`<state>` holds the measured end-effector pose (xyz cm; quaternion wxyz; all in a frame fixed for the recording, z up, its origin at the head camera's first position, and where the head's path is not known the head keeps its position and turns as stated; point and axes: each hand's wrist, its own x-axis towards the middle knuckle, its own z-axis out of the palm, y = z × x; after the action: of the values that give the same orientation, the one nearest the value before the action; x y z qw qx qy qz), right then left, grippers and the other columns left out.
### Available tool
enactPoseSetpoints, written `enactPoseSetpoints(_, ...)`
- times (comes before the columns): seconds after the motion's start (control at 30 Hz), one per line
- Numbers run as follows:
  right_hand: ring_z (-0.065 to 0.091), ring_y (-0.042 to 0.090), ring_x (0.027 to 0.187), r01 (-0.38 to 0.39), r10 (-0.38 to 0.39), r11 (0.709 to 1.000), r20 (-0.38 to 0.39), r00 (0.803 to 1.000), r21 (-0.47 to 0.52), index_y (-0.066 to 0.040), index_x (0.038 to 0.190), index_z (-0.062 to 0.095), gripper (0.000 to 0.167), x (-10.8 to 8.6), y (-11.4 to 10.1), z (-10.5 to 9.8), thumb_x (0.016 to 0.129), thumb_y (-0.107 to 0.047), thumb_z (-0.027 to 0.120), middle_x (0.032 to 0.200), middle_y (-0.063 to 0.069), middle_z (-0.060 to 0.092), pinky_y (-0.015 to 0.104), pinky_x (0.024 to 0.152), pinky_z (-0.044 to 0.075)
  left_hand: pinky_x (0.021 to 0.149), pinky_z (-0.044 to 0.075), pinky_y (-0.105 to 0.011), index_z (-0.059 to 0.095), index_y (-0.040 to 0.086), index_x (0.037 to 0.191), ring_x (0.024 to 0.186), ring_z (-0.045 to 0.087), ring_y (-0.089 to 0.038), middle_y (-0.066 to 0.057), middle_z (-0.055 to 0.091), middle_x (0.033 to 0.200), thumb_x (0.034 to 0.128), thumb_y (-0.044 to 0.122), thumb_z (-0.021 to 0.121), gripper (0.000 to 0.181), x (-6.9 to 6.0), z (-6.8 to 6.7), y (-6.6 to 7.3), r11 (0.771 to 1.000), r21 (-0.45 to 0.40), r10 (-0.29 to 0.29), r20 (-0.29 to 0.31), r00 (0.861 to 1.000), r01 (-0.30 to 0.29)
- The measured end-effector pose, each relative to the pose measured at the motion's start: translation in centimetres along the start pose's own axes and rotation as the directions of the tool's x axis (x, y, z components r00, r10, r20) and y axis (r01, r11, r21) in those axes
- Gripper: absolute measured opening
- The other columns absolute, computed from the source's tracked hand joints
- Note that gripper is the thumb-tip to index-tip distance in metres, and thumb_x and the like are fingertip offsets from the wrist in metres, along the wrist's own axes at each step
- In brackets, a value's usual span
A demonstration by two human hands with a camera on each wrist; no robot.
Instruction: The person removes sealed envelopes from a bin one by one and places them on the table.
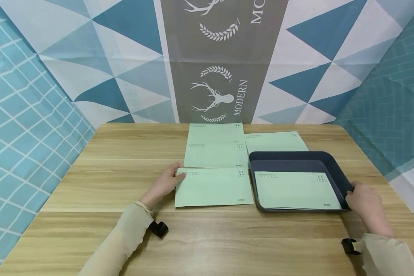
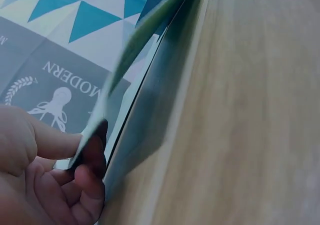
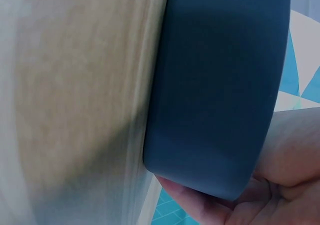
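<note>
A light green envelope (image 1: 214,188) lies left of the dark tray (image 1: 336,174), its left edge pinched between thumb and fingers of my left hand (image 1: 165,182). In the left wrist view that hand (image 2: 55,170) holds the envelope (image 2: 125,65) with its edge lifted off the table. My right hand (image 1: 367,203) grips the tray's right side near the front corner; the right wrist view shows the hand (image 3: 280,185) curled round the corner of the tray (image 3: 215,95). Inside the tray lies another green envelope (image 1: 296,191), with an edge showing under it.
Behind the held envelope, two overlapping green envelopes (image 1: 215,153) reach the table's back edge. One more envelope (image 1: 276,142) lies partly behind the tray. The wooden table (image 1: 207,241) meets a patterned cloth (image 1: 220,53) at the back.
</note>
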<state>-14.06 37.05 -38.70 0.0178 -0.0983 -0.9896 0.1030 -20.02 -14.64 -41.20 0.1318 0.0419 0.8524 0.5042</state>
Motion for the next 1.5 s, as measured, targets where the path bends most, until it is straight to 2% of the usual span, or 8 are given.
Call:
enactPoseSetpoints(0.2, 0.049, 0.056, 0.076, 0.016, -0.017, 1.000, 0.018, 1.000, 0.002, 0.024, 0.102, 0.045, 0.035, 0.0, -0.2, -0.1, 0.079, -0.002, 0.048, 0.093, 0.042, 0.052, 0.054, 0.061, 0.041, 0.052, 0.035, -0.026, 0.055, 0.006, 0.112, 0.057, 0.038, -0.015, -0.004, 0.043, 0.073, 0.0906, 0.019, 0.054, 0.025, 0.5, 0.1, -0.1, 0.993, 0.113, 0.031, -0.031, 0.999, -0.027)
enactPoseSetpoints(0.43, 0.049, 0.057, 0.075, 0.031, -0.031, 1.000, 0.023, 0.999, 0.000, 0.025, 0.103, 0.044, 0.035, 0.1, -0.3, -0.2, 0.079, -0.001, 0.048, 0.092, 0.042, 0.052, 0.055, 0.060, 0.041, 0.061, 0.038, -0.027, 0.059, 0.009, 0.104, 0.070, 0.044, -0.017, -0.006, 0.053, 0.084, 0.0902, 0.020, 0.055, 0.018, 1.3, -0.1, 0.0, 0.983, 0.167, 0.080, -0.044, 0.996, -0.072)
enactPoseSetpoints(0.53, 0.049, 0.057, 0.076, 0.036, -0.036, 0.999, 0.012, 0.999, 0.003, 0.025, 0.102, 0.044, 0.035, 0.1, -0.4, -0.2, 0.079, -0.001, 0.047, 0.092, 0.042, 0.052, 0.055, 0.061, 0.041, 0.061, 0.038, -0.026, 0.059, 0.008, 0.105, 0.069, 0.044, -0.016, -0.006, 0.053, 0.084, 0.0890, 0.021, 0.057, 0.021, 1.6, 0.0, 0.1, 0.986, 0.155, 0.076, -0.063, 0.995, -0.066)
enactPoseSetpoints(0.7, 0.048, 0.057, 0.078, 0.037, -0.037, 0.999, 0.001, 0.999, 0.003, 0.024, 0.102, 0.045, 0.034, 0.2, -0.4, -0.1, 0.079, -0.001, 0.048, 0.092, 0.041, 0.052, 0.056, 0.062, 0.041, 0.052, 0.034, -0.025, 0.059, 0.004, 0.106, 0.055, 0.036, -0.014, -0.004, 0.043, 0.070, 0.0848, 0.019, 0.063, 0.026, 1.9, 0.0, 0.2, 0.992, 0.125, 0.041, -0.107, 0.993, -0.028)
enactPoseSetpoints(0.9, 0.048, 0.057, 0.076, 0.034, -0.034, 0.999, -0.008, 0.999, 0.011, 0.024, 0.101, 0.045, 0.034, 0.3, -0.2, 0.0, 0.078, 0.000, 0.048, 0.091, 0.042, 0.052, 0.055, 0.061, 0.040, 0.052, 0.039, -0.024, 0.057, 0.001, 0.106, 0.056, 0.039, -0.012, -0.003, 0.042, 0.073, 0.0864, 0.016, 0.060, 0.024, 2.1, 0.1, 0.2, 0.997, 0.075, 0.017, -0.149, 0.989, -0.006)
enactPoseSetpoints(1.03, 0.048, 0.057, 0.076, 0.027, -0.027, 1.000, -0.013, 1.000, 0.014, 0.024, 0.101, 0.045, 0.033, 0.2, -0.2, -0.1, 0.079, 0.000, 0.048, 0.091, 0.042, 0.052, 0.055, 0.061, 0.040, 0.051, 0.043, -0.024, 0.058, 0.001, 0.104, 0.054, 0.044, -0.012, -0.004, 0.046, 0.076, 0.0887, 0.013, 0.055, 0.020, 2.1, 0.0, 0.2, 0.999, 0.032, -0.007, -0.153, 0.988, 0.012)
enactPoseSetpoints(1.33, 0.048, 0.057, 0.077, 0.032, -0.032, 0.999, 0.002, 0.999, 0.008, 0.024, 0.101, 0.045, 0.033, 0.0, -0.1, -0.1, 0.078, 0.000, 0.048, 0.092, 0.042, 0.052, 0.055, 0.061, 0.040, 0.045, 0.039, -0.021, 0.057, 0.002, 0.102, 0.049, 0.046, -0.013, -0.005, 0.049, 0.073, 0.0913, 0.014, 0.051, 0.018, 2.1, -0.1, 0.0, 1.000, -0.009, -0.020, -0.139, 0.990, 0.019)
enactPoseSetpoints(1.5, 0.048, 0.057, 0.076, 0.028, -0.028, 1.000, -0.016, 0.999, 0.006, 0.024, 0.100, 0.046, 0.032, -0.1, 0.0, 0.1, 0.078, 0.000, 0.048, 0.090, 0.042, 0.052, 0.055, 0.060, 0.040, 0.042, 0.035, -0.020, 0.052, 0.004, 0.110, 0.050, 0.046, -0.013, -0.005, 0.048, 0.075, 0.0910, 0.012, 0.049, 0.021, 2.2, 0.0, -0.1, 0.998, -0.047, -0.041, -0.131, 0.990, 0.035)
